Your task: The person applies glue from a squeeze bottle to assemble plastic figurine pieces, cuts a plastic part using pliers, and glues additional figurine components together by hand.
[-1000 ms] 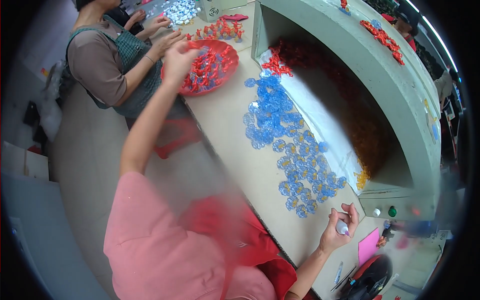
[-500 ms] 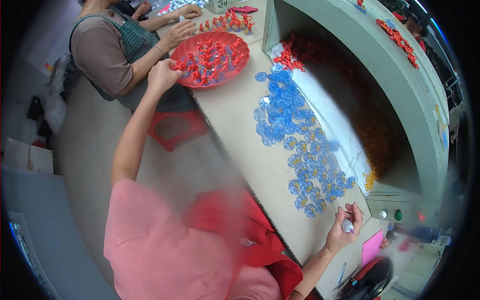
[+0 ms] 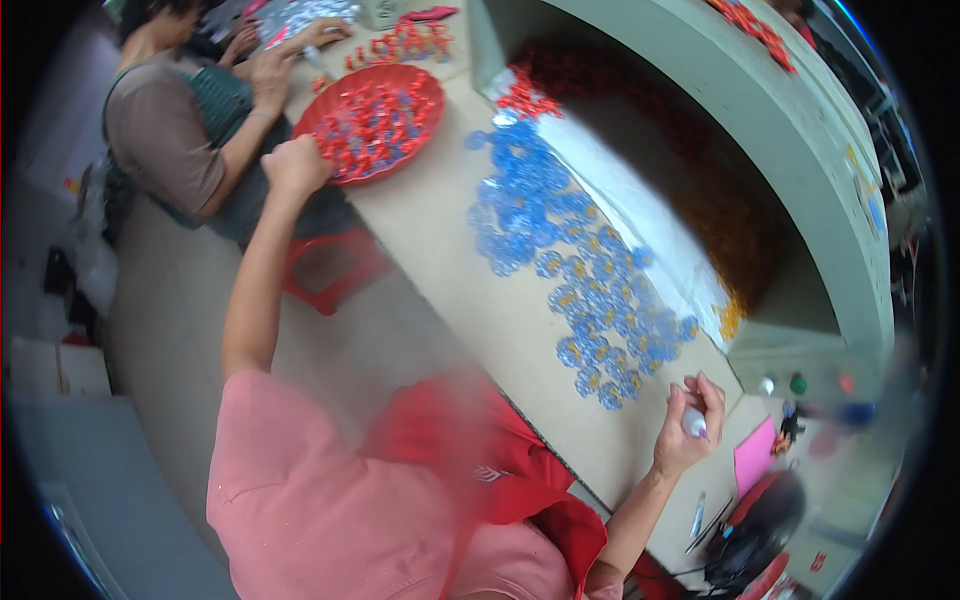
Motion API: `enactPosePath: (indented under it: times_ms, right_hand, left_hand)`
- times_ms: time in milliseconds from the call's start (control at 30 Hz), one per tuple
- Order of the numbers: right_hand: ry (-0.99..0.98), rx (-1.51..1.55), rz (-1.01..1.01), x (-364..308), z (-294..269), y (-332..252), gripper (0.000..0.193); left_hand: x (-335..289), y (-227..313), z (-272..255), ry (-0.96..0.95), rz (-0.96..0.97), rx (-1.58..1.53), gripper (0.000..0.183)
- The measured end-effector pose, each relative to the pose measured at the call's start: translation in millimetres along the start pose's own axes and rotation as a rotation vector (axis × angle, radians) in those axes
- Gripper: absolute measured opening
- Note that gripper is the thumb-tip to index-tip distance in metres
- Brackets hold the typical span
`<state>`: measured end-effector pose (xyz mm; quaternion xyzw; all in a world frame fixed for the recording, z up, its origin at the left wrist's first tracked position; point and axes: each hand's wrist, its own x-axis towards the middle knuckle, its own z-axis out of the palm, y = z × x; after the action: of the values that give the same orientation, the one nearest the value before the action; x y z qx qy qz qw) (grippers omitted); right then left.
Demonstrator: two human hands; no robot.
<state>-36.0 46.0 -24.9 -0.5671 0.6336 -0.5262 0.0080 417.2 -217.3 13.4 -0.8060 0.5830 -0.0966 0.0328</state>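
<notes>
My left hand (image 3: 297, 167) is closed at the near left rim of a scalloped red plate (image 3: 437, 108); its fingertips are partly hidden, and it appears to grip that rim. Many small red figures with bluish bases (image 3: 375, 125) fill the plate. In my right hand (image 3: 690, 430), at the near right of the table, a small white squeeze bottle (image 3: 694, 422) with a purplish tip points down. Between my hands lie many clear blue flower-shaped discs (image 3: 525, 180); the nearer ones (image 3: 600, 300) have yellow pieces in their middles.
A pale green hood (image 3: 640, 60) arches over red parts (image 3: 525, 97) and yellow parts (image 3: 730, 315) on white sheeting. A co-worker (image 3: 165, 130) sits at the far left near a red stool (image 3: 325, 270). A pink card (image 3: 755, 455) and a pen (image 3: 698, 513) lie at right.
The whole view has shifted, moving the table and discs leftward in the picture. My left hand stays at the plate's rim, and the right still holds the bottle. The co-worker's nearer hand has drawn back from the plate.
</notes>
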Motion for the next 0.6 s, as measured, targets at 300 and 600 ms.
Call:
enactPosePath:
  times_ms: [300, 600]
  right_hand:
    - [-0.009, -0.011, 0.023, 13.9, -0.5, -11.5, 0.03]
    - [0.015, 0.003, 0.024, 14.7, -0.3, -3.4, 0.028]
  left_hand:
    - [-20.8, 151.2, -65.1, 0.102, 0.724, -0.67, 0.028]
    - [66.1, 353.3, 0.3, 0.281, 0.648, -0.38, 0.024]
